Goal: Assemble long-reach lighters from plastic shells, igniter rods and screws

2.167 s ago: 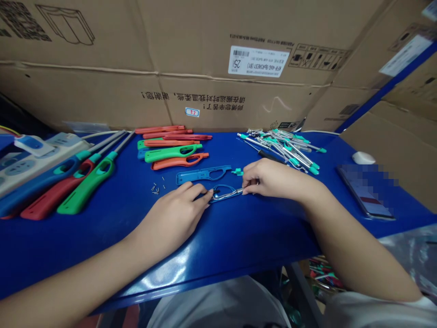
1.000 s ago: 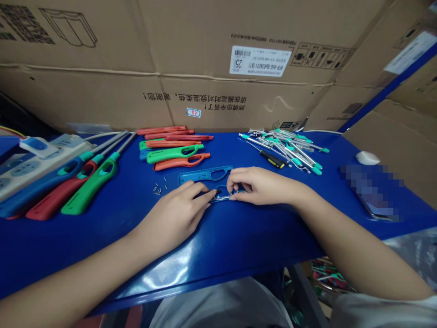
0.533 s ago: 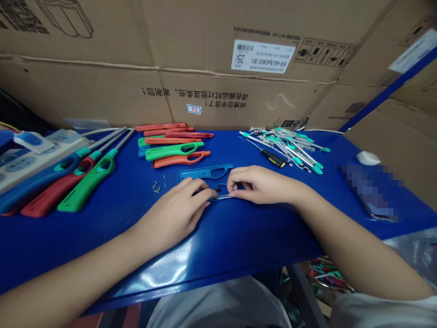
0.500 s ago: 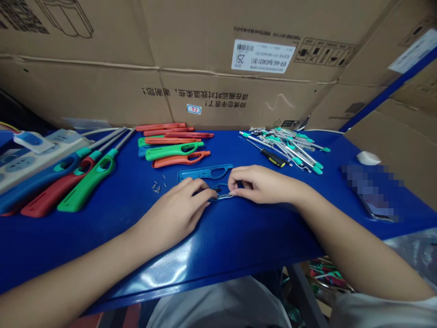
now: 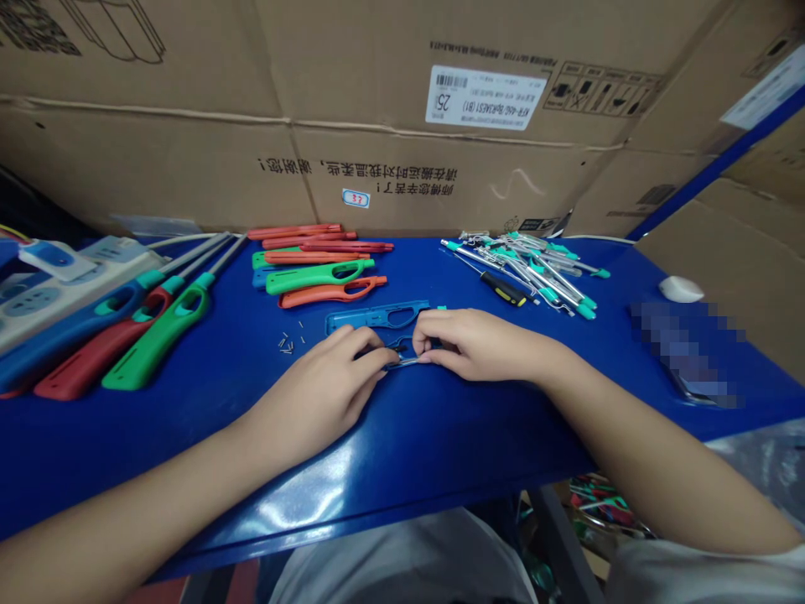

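My left hand [image 5: 330,382] is closed, its thumb and index finger pinching the near part of a blue lighter casing half [image 5: 402,342]. My right hand [image 5: 484,344] meets it from the other side, fingertips pinched on a thin silvery wire-like piece [image 5: 408,361] along the casing. Fingers cover much of both parts. A small teal tip [image 5: 442,308] shows just behind my right knuckles. Beyond the hands, a second blue casing half [image 5: 371,317] lies with its inner side up. Tiny screws [image 5: 287,344] are scattered left of it.
Red, orange and green casing halves [image 5: 320,277] lie behind. Rods with teal ends [image 5: 534,273] and a screwdriver [image 5: 503,288] sit back right. Whole lighters [image 5: 157,340] and a power strip [image 5: 69,285] are left. A phone [image 5: 688,352] lies right; a cardboard box [image 5: 365,101] walls the back.
My right hand has shifted slightly left and down, closer to my left fingertips. The teal tip behind it has come into sight. My left hand stays nearly in place.
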A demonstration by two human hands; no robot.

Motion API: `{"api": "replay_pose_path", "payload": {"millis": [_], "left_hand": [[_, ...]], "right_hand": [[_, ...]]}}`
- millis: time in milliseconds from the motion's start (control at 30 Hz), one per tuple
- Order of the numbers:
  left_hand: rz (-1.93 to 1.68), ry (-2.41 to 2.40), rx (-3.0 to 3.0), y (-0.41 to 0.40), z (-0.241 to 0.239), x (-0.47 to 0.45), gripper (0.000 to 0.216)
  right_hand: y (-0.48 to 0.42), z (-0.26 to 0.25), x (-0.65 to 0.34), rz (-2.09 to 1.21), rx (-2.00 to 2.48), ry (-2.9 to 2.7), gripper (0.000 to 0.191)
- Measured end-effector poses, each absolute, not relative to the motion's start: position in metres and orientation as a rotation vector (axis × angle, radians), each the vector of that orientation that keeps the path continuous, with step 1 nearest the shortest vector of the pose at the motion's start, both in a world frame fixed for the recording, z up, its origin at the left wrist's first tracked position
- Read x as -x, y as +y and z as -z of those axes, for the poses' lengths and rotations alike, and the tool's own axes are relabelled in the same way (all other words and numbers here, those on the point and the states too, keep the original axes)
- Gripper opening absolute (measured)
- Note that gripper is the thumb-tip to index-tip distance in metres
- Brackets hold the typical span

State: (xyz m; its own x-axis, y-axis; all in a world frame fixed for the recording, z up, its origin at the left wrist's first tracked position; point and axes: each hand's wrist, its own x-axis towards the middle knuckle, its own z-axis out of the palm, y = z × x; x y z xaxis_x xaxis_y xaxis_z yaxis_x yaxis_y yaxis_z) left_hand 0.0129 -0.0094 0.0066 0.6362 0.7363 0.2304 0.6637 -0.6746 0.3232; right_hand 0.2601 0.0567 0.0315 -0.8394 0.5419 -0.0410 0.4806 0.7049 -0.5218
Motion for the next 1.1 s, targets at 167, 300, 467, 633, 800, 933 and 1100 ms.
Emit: {"api": "replay_pose_path", "payload": {"millis": [167,300,467,633,800,933,1100], "left_hand": [[-0.520,1.136,-2.620,-0.0078,-0.0064,-0.0129,0.026],[-0.511,1.136,-2.614,-0.0063,-0.0055,-0.0135,0.026],[-0.510,1.108,-2.619,-0.0052,-0.0049,-0.0128,0.027],[-0.509,1.099,-2.611,-0.0048,-0.0061,-0.0127,0.028],[-0.514,1.111,-2.607,-0.0050,-0.0061,-0.0127,0.027],[-0.498,1.119,-2.617,-0.0052,-0.0063,-0.0130,0.027],[-0.487,1.117,-2.622,-0.0048,-0.0073,-0.0143,0.027]], "right_hand": [[0.0580,-0.0352,-0.2630,-0.900,0.906,-2.726,0.004],[0.0589,-0.0358,-0.2639,-0.991,0.937,-2.692,0.011],[0.0615,-0.0318,-0.2627,-0.935,0.838,-2.732,0.006],[0.0629,-0.0301,-0.2618,-0.876,0.814,-2.752,0.008],[0.0623,-0.0292,-0.2614,-0.931,0.827,-2.657,0.005],[0.0627,-0.0290,-0.2620,-0.966,0.844,-2.630,0.002],[0.0634,-0.0304,-0.2632,-0.907,0.784,-2.676,0.007]]}}
